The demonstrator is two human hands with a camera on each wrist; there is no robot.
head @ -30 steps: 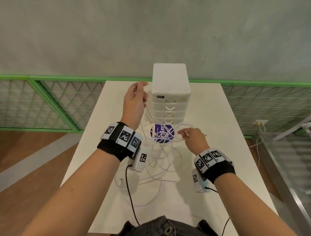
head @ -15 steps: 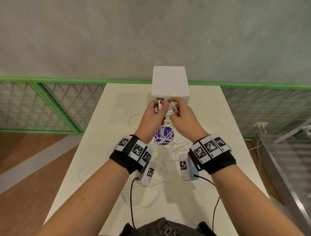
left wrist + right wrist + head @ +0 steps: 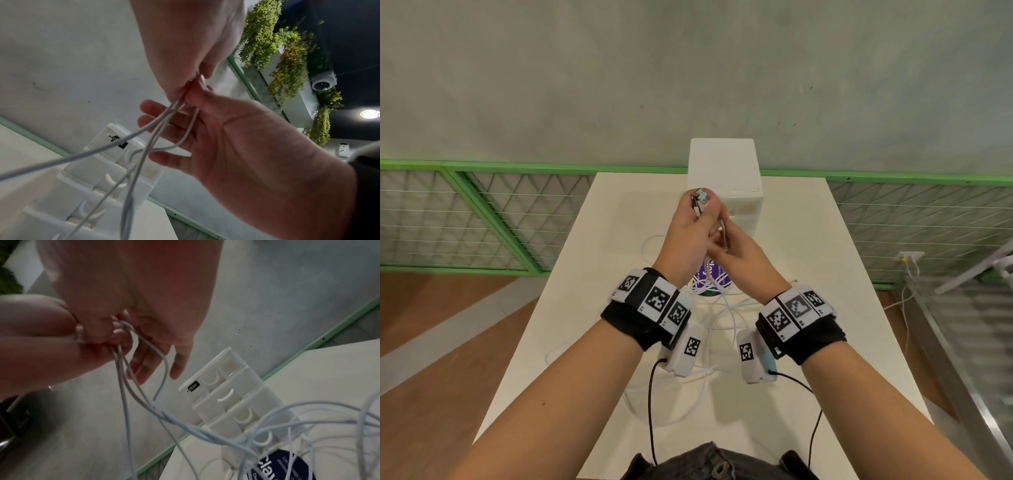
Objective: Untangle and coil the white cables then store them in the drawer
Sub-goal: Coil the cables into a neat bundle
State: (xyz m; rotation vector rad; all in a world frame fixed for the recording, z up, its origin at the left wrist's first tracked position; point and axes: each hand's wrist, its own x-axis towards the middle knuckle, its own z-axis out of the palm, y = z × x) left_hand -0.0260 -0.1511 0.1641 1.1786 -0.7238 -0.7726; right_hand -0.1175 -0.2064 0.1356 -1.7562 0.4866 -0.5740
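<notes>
Both hands are raised together in front of the white drawer unit point(image 3: 726, 164). My left hand point(image 3: 697, 219) grips a bundle of white cable ends, and their plugs point(image 3: 701, 198) stick up above its fingers. My right hand point(image 3: 726, 241) pinches one white strand just below, with its other fingers stretched out point(image 3: 156, 113). From the hands the white cables point(image 3: 722, 318) hang down to a tangled heap on the table. In the right wrist view the strands point(image 3: 205, 433) run down toward the drawers point(image 3: 226, 386), which are all closed.
The white table point(image 3: 619, 240) is narrow, with a green-framed mesh fence point(image 3: 482, 205) and a grey wall behind it. A purple round label point(image 3: 705, 277) lies under the cables in front of the drawer unit. Black wrist-camera leads point(image 3: 650, 394) trail toward my body.
A second ago the hands were apart, the right one low at the cable heap. The right hand rose to meet the left, and both now hold the cables higher, close together.
</notes>
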